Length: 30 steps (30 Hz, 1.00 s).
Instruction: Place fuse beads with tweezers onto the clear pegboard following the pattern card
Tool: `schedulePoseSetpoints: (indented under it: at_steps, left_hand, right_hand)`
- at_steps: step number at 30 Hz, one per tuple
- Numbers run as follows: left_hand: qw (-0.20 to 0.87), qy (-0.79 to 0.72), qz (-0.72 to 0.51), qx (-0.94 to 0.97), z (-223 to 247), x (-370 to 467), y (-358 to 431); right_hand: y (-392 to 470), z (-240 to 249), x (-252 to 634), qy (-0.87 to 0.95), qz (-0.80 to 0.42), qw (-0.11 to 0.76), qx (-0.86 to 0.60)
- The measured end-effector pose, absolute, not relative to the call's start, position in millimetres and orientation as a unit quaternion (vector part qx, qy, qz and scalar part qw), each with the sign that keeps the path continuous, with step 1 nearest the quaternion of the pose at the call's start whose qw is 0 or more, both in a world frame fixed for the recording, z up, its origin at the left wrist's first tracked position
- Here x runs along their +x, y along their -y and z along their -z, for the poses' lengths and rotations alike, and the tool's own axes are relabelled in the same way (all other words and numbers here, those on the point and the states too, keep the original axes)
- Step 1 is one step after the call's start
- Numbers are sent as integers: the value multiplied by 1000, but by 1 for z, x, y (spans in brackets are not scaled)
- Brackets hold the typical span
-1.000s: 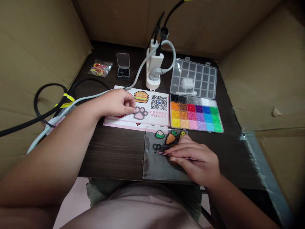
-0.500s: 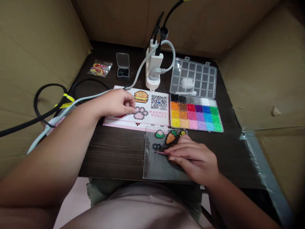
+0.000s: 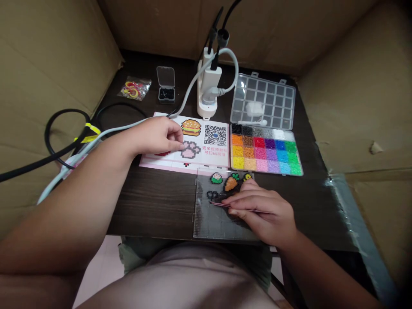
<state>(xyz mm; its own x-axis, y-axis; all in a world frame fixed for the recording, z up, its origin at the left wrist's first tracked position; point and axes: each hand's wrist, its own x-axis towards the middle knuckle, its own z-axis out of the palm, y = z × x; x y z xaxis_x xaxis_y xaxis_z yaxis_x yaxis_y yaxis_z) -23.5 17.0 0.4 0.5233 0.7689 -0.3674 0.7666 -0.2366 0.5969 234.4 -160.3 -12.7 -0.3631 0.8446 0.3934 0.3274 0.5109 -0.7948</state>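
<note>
My right hand [image 3: 264,212] is closed on pink tweezers [image 3: 222,205], whose tips touch a clear pegboard [image 3: 206,225] beside a small black bead shape [image 3: 212,195]. Higher on the pegboard are a bead carrot [image 3: 231,183], a green, white and pink bead piece [image 3: 216,178] and a yellow one [image 3: 247,177], partly behind my hand. My left hand [image 3: 164,136] rests on the printed pattern sheet [image 3: 215,160], fingers curled with thumb and fingertips together by the pink paw picture [image 3: 189,150]. Whether anything is between those fingers cannot be made out.
An open bead box [image 3: 266,149] with many colours lies right of the sheet, its lid [image 3: 264,101] behind. A white power strip [image 3: 207,96] with cables stands at the back. Left of it are a small black-bead case [image 3: 166,93] and a plastic bag [image 3: 134,89]. Cardboard walls surround the table.
The view has shifted slightly, so the table items appear a little higher. Both hands keep nearly the same place, and the tweezer tips remain at the pegboard.
</note>
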Motion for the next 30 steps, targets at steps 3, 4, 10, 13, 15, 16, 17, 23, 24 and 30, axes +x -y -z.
schedulePoseSetpoints:
  at_steps: [3, 4, 10, 13, 15, 16, 17, 23, 24, 30]
  left_hand:
    - [386, -486, 1, 784, 2, -25, -18]
    - [389, -486, 0, 783, 2, -25, -18]
    - [385, -480, -8, 789, 4, -26, -18]
    - [380, -477, -9, 792, 3, -25, -18]
    - [380, -479, -5, 791, 2, -25, -18]
    - [380, -481, -3, 790, 2, -25, -18]
    - [380, -483, -1, 789, 2, -25, -18]
    - [372, -488, -7, 790, 3, -24, -18]
    - [372, -488, -7, 790, 3, -24, -18]
    - [374, -487, -4, 789, 4, -25, -18]
  right_hand:
    - [160, 14, 235, 768, -313, 409, -380]
    - [160, 14, 235, 770, -314, 408, -378]
    - [161, 14, 238, 771, -322, 406, -370]
    - [161, 14, 238, 769, -323, 417, -363]
    - [161, 13, 238, 767, -325, 420, -361]
    - [161, 13, 238, 766, -327, 419, -362]
    - [161, 13, 238, 766, -327, 418, -363]
    - [162, 14, 239, 759, -330, 421, -371]
    - [162, 14, 238, 759, -332, 419, -371]
    - [160, 15, 237, 764, -336, 407, -370]
